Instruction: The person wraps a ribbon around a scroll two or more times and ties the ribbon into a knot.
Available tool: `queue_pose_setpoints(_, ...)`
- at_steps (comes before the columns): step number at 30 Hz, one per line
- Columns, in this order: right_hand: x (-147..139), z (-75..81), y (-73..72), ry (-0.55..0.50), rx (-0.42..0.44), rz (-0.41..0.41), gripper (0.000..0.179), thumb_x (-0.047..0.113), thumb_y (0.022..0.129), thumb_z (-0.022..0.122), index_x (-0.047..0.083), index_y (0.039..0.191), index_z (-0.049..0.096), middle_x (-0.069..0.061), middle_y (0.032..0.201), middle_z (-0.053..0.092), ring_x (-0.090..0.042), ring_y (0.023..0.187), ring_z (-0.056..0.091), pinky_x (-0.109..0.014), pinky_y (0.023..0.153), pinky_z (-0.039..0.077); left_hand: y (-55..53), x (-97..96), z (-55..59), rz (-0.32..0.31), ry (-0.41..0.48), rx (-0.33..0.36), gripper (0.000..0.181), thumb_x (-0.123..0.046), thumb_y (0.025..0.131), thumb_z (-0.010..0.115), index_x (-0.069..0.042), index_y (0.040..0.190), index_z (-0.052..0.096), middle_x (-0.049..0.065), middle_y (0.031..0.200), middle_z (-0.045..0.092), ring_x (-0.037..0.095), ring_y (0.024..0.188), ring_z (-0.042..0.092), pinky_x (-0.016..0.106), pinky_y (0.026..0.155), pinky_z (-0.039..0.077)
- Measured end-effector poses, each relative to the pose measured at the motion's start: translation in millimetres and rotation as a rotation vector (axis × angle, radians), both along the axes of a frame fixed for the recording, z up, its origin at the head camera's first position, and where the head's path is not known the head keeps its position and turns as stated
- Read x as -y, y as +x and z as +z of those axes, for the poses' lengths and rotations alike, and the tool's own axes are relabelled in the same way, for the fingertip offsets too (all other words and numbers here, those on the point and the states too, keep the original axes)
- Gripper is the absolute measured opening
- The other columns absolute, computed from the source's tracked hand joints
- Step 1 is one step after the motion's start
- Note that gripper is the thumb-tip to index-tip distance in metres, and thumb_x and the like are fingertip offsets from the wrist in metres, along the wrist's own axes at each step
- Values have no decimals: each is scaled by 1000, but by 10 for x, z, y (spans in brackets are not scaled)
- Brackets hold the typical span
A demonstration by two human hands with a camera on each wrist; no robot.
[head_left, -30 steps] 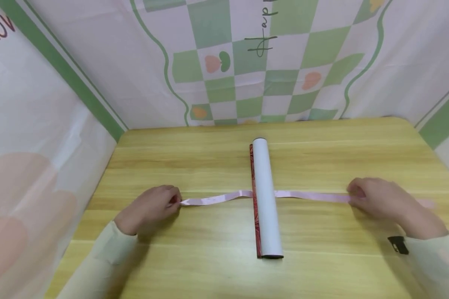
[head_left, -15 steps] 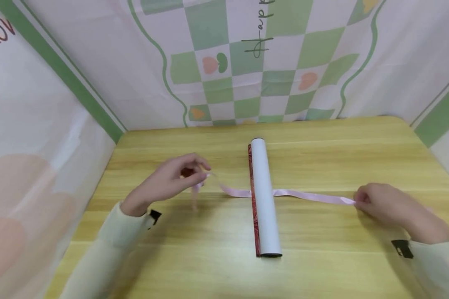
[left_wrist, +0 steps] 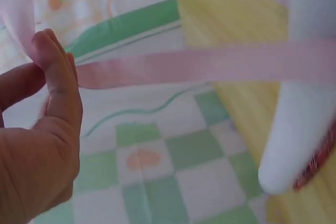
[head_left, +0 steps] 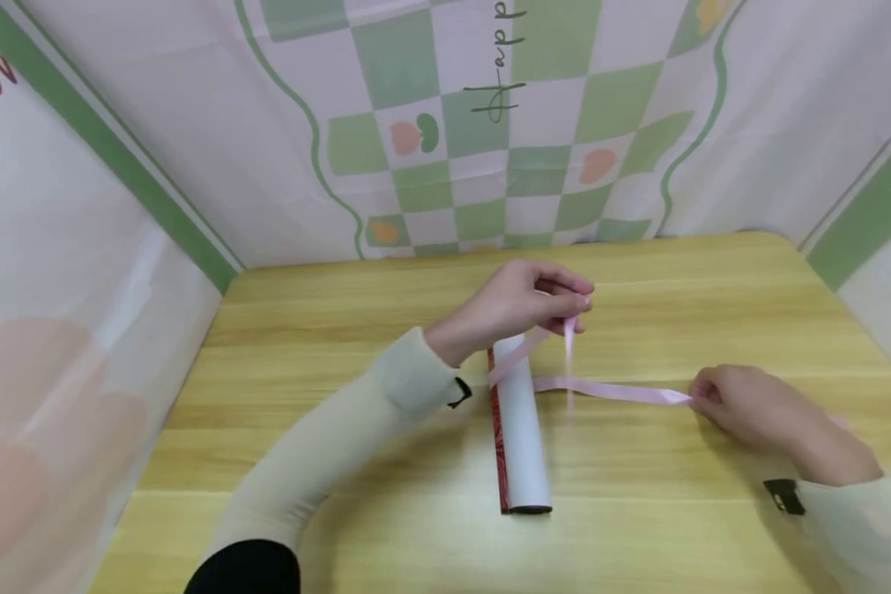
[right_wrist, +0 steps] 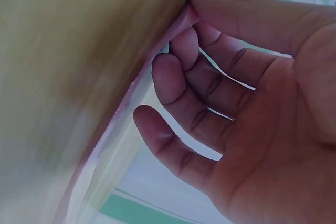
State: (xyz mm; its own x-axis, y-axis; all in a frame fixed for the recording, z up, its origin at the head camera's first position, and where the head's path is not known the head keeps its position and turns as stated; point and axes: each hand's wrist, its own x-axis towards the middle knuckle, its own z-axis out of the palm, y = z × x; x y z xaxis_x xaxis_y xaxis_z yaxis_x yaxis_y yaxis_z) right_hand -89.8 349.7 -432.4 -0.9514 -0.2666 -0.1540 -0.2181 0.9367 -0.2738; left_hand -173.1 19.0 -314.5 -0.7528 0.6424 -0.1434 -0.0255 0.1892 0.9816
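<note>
A white rolled scroll [head_left: 521, 445] with a dark red patterned edge strip [head_left: 498, 429] lies lengthwise on the table. A pink ribbon [head_left: 609, 391] runs beneath it and comes out on both sides. My left hand [head_left: 523, 301] pinches one ribbon end above the scroll's far part, and a short tail dangles from the fingers. In the left wrist view the pink ribbon [left_wrist: 184, 67] stretches from those fingers across the white scroll [left_wrist: 294, 129]. My right hand [head_left: 768, 417] pinches the ribbon's other side, low at the tabletop on the right; the right wrist view shows thumb and forefinger together on it.
The wooden table [head_left: 327, 330] meets a printed cloth backdrop [head_left: 483, 165] with green checks at its far edge. More cloth [head_left: 74, 330] hangs on the left. A black round shape [head_left: 245, 568] shows at the bottom edge.
My left hand has lifted its ribbon end from the table left of the scroll and carried it rightward over the scroll. My right hand keeps its pinch, nearly still.
</note>
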Motion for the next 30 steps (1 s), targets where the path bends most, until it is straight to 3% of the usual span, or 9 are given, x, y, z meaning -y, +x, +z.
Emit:
queue_pose_setpoints(4,21,8,3,-2,-1,-11,12,14,99,68,4,93,71,3,77,62,-15,70,50,-34,65,45,-96,-335,-80,49,32,103,26,-3,99,71,4,124,70,12,100,77,18,84,77,29,81,64)
queue_pose_setpoints(8,29,25,-7,-2,-3,-18,14,15,100,66,3,92,70,2,76,60,-17,69,50,-34,65,44,-185,-567,-165,36,37,131,42,0,99,69,5,140,61,16,120,73,30,112,75,27,89,62)
queue_pose_setpoints(12,30,31,-19,3,3,-25,16,16,101,66,2,94,71,1,77,61,-17,69,51,-35,65,44,-267,-716,-257,-27,-59,116,58,-6,101,69,1,154,48,17,149,61,26,131,66,25,98,58)
queue_pose_setpoints(16,32,25,-22,6,13,-36,18,17,101,66,0,97,72,1,77,62,-17,69,51,-35,65,45,-322,-801,-368,-94,-184,123,64,-13,102,70,-4,159,43,9,160,52,18,137,61,26,104,56)
queue_pose_setpoints(21,46,28,-2,5,4,-35,17,17,101,66,2,96,72,1,78,64,-17,70,52,-36,65,46,-345,-851,-547,-175,-302,121,67,-19,103,69,-4,161,39,10,160,53,20,134,64,30,109,54)
queue_pose_setpoints(25,53,21,20,6,3,-36,16,17,101,66,3,94,71,2,77,62,-16,69,51,-34,64,45,-330,-884,-656,-236,-420,97,68,-26,104,68,-6,162,38,6,161,52,18,123,71,26,108,53)
queue_pose_setpoints(28,47,15,42,4,4,-41,15,15,100,67,3,94,71,2,76,62,-16,68,50,-34,63,44,-289,-930,-658,-239,-491,75,70,-30,104,69,-8,162,38,2,162,51,15,111,75,23,101,56)
queue_pose_setpoints(30,40,13,60,4,5,-47,14,15,101,67,3,94,71,2,76,62,-16,68,50,-34,63,44,-251,-956,-615,-248,-551,15,69,-32,104,68,-9,162,40,0,161,52,12,105,75,21,95,57)
